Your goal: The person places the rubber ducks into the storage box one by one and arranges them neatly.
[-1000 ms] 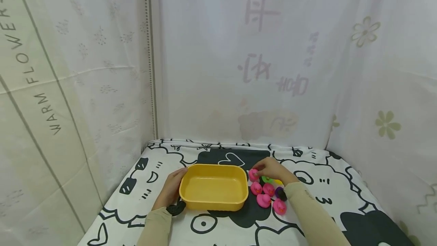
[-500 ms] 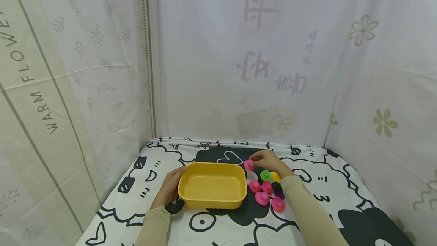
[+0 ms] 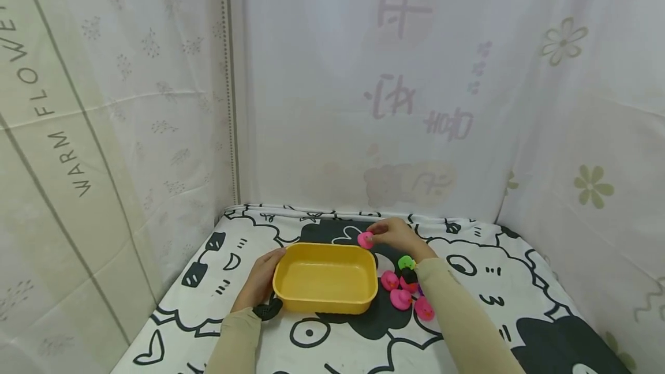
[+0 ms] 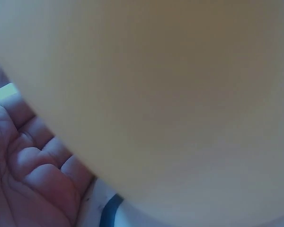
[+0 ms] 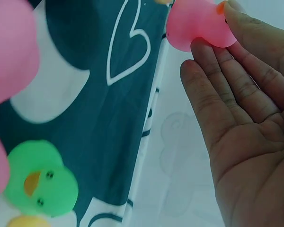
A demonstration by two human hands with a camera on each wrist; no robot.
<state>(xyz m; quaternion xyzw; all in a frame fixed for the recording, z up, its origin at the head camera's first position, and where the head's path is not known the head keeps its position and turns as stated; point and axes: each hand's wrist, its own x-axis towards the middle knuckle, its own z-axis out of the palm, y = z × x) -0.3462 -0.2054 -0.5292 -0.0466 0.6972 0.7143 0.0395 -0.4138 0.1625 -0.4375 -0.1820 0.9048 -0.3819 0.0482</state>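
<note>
A yellow plastic tub stands on the patterned cloth, with nothing inside it. My left hand holds the tub by its left side; in the left wrist view the tub wall fills most of the picture and hides the fingertips. Between thumb and fingers, my right hand pinches a pink rubber duck by the tub's far right corner. The right wrist view shows the duck at the fingertips, its orange beak by the thumb. A green duck and several pink ducks lie right of the tub.
Black-and-white cartoon cloth covers the surface. Pale printed curtains rise at the back and both sides. A yellow thing shows partly below the green duck in the right wrist view. The right forearm passes over the group of ducks.
My right hand has lifted the pink duck away from the group and carried it left and away, toward the tub's far right corner. The left hand stays on the tub.
</note>
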